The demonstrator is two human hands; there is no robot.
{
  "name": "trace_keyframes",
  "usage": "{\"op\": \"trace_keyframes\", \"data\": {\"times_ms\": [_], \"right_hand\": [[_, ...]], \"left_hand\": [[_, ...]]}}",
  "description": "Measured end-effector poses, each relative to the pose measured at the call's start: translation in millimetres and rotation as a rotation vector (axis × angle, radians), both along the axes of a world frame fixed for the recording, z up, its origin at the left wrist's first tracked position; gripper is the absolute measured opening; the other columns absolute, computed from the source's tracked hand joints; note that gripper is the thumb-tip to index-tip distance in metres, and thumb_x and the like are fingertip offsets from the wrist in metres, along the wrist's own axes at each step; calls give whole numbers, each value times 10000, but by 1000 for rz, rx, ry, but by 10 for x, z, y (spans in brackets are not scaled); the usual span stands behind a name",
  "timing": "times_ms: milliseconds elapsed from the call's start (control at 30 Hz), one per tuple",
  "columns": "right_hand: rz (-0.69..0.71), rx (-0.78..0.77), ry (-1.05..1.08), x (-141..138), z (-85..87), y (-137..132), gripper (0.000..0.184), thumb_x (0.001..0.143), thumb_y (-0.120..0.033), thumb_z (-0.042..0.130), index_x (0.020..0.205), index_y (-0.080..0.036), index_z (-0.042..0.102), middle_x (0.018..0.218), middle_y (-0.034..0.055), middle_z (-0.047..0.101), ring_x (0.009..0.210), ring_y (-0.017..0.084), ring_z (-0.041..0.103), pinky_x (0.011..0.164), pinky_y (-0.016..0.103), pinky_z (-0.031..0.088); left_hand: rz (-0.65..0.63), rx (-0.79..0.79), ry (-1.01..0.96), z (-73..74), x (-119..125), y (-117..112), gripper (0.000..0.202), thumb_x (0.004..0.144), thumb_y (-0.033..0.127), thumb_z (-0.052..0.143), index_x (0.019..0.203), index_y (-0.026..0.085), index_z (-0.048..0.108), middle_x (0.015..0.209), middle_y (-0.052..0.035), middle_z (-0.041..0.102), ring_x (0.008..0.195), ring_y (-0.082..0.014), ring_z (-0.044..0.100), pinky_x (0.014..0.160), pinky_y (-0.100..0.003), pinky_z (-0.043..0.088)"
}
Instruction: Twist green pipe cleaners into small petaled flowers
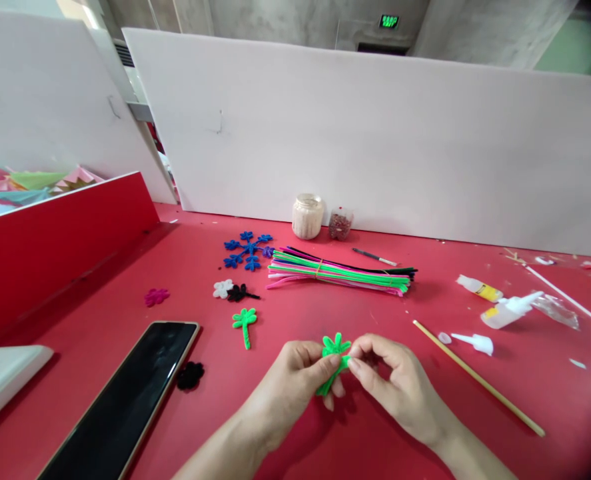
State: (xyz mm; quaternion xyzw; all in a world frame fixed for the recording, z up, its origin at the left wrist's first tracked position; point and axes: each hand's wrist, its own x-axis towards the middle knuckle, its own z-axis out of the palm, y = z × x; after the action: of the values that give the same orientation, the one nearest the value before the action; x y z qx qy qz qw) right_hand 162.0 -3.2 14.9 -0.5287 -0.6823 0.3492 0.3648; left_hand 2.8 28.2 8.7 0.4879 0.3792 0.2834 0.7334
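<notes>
Both hands hold one green pipe-cleaner flower (334, 352) just above the red table (100, 293). My left hand (298, 377) pinches its stem and lower petals from the left. My right hand (388, 380) pinches the flower's right side with thumb and forefinger. A second green pipe-cleaner flower (245, 323) lies flat to the left of my hands. Behind it lies a bundle of coloured pipe cleaners (340, 271) tied with a band.
A phone (125, 400) lies at the front left with a black flower (190, 375) beside it. Blue (248, 250), white (222, 289), black (240, 293) and pink (156, 297) flowers lie further back. Two jars (308, 215) stand by the white board. Glue bottles (508, 310) and a wooden stick (478, 379) lie right.
</notes>
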Motion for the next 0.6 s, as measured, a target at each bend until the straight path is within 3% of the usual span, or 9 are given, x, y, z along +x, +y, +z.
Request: {"op": "trace_keyframes", "data": {"times_ms": [167,300,433,600], "right_hand": [[-35,56,-51,-34,-36,1,150,850,-233,417,719,-191,479,632,-26,502,575,116,469,552,211,391],[-54,73,-62,-47,-37,-5,157,860,-236,401,723,-193,465,638,-28,492,574,110,467,545,206,387],[-70,86,-78,-28,-33,-13,158,858,-248,411,730,-195,488,638,-23,509,571,117,475,536,209,392],[-72,134,-39,-6,-43,-12,76,832,-231,463,848,-197,529,746,11,567,661,141,536,613,231,437]], "left_hand": [[-26,171,145,56,-3,-6,339,787,326,487,546,104,576,491,-13,507,473,-97,441,504,-228,337],[-29,194,165,85,-4,-16,312,776,305,497,536,114,557,493,-7,501,472,-95,432,494,-217,331],[19,166,152,80,3,-13,303,762,305,521,523,120,549,478,1,490,470,-93,419,492,-215,320],[29,7,22,42,-8,6,249,764,293,523,607,108,581,501,-12,526,460,-92,432,489,-223,339]]}}
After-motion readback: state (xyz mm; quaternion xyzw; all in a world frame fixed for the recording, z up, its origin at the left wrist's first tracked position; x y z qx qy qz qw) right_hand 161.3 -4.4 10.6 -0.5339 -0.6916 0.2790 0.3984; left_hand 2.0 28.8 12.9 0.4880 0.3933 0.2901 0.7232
